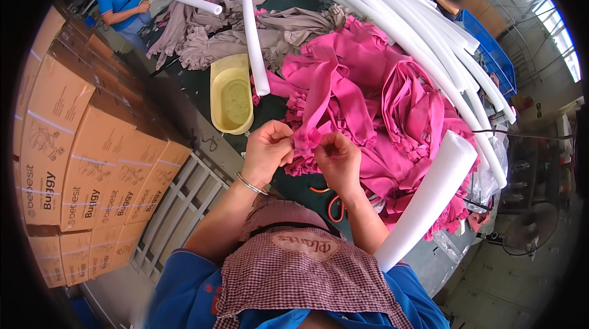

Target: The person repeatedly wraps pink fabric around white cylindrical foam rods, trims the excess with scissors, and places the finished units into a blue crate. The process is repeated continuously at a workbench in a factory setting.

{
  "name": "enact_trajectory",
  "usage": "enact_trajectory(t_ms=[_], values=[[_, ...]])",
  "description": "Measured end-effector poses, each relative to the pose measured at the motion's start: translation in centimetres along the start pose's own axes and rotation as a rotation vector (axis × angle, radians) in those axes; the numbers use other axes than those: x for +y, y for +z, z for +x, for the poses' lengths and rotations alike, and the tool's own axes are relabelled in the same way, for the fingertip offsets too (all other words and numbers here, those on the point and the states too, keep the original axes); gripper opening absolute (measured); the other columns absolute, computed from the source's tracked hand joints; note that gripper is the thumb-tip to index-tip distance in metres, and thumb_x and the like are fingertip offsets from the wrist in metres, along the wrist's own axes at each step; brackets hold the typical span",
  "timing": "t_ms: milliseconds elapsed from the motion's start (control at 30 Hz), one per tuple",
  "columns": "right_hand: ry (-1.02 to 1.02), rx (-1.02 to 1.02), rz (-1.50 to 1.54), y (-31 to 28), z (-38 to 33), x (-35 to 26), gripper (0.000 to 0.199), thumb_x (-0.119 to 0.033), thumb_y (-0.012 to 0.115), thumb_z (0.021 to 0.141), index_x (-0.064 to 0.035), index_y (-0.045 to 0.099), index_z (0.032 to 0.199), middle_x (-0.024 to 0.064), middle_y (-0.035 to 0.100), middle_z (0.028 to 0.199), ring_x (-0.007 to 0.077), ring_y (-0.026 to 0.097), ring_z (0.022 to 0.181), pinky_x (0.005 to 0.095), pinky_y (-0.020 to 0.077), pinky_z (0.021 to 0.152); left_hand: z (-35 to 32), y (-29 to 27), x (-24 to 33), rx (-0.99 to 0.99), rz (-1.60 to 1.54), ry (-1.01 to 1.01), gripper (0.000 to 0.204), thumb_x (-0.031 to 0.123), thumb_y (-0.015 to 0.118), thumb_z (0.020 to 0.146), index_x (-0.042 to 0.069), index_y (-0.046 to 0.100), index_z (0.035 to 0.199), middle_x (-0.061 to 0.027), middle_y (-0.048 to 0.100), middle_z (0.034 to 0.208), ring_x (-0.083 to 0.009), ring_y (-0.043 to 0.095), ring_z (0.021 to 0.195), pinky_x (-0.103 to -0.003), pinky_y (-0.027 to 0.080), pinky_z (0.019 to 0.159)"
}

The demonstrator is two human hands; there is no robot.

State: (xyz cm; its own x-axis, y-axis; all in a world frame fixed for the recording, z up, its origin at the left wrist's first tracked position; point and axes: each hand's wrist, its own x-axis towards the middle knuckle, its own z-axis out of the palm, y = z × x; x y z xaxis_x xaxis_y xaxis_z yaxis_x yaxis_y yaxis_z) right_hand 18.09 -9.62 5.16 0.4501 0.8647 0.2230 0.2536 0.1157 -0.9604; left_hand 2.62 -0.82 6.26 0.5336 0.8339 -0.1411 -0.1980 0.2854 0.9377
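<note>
I have the end of a pink fabric strip pinched between both hands, right in front of my chest, over the near edge of the dark green table. My left hand is closed on the bunched, frilly end, and my right hand grips it just beside, fingertips tight, so the fabric stays taut and close enough for me to see the small part I am working. The strip is bright pink, soft and fringed along its edge, and it runs up from my fingers into the big pink heap lying across the table. A thick white foam tube leans by my right arm, within easy reach. Orange-handled scissors lie under my wrists. Farther off sit a yellow tub, grey fabric and stacked cardboard boxes.
</note>
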Motion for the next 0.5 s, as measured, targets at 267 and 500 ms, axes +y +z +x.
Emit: enact_trajectory(t_ms=[267, 500], values=[[-0.068, 0.011, -0.08, 0.2, 0.5, -0.4, 0.015, 0.011, 0.064, 0.076, -0.0006, 0.057, 0.081, 0.0061, 0.06, 0.071, 0.0111, 0.057, 0.062, 0.0255, 0.0477, 0.057, 0.4, 1.0, 0.5, -0.185, 0.133, -0.042, 0.022, -0.008, 0.066, 0.082, 0.005, 0.054, 0.096, 0.0007, 0.06, 0.08, -0.0056, 0.057, 0.068, -0.021, 0.046, 0.058], [-0.031, -0.035, 0.029, 1.2, -0.5, -1.5, 0.012, 0.007, 0.065, 0.078, -0.0006, 0.056, 0.079, 0.001, 0.058, 0.066, 0.0046, 0.052, 0.06, 0.022, 0.0453, 0.055, 1.1, 1.0, -1.7, 0.194, 0.663, 0.445, 0.026, -0.011, 0.063, 0.069, 0.003, 0.054, 0.09, -0.0067, 0.056, 0.066, -0.0119, 0.05, 0.054, -0.027, 0.043, 0.051]])
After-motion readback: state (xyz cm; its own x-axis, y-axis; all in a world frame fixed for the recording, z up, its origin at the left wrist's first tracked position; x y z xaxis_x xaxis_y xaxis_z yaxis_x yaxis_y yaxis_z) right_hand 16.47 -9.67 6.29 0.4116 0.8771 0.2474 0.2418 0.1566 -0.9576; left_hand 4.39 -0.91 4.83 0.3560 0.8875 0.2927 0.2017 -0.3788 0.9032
